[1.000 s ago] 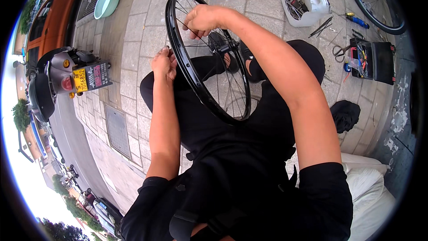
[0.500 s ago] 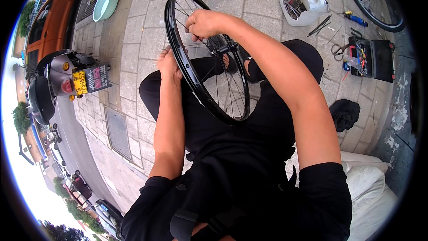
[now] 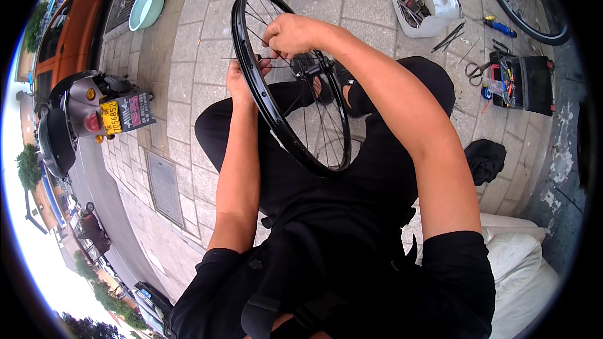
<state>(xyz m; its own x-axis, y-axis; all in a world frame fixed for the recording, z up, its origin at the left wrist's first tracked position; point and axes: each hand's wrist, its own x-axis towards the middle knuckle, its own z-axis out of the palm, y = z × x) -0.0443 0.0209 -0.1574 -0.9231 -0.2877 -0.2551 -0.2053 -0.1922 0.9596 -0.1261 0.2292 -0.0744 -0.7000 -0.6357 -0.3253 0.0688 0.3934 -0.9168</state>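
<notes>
A black metal bicycle wheel rim with thin steel spokes (image 3: 276,113) stands upright between the seated person's knees, above the grey paved ground, its hub (image 3: 309,68) near the upper middle. The right hand (image 3: 290,32) reaches over the top of the rim, fingers curled shut in a pinch at the spokes inside it; what it pinches is too small to tell. The left hand (image 3: 240,78) sits at the rim's outer left edge, fingers closed around the rim and a loose thin spoke (image 3: 233,58) that sticks out to the left.

Farther off, a white plastic tub (image 3: 432,0) holds dark metal parts and tools. A black open toolbox (image 3: 522,76) at the right holds small coloured tools, with scissors (image 3: 475,70) just beside it. A pale green round basin (image 3: 146,7) sits at the upper left, its contents not visible.
</notes>
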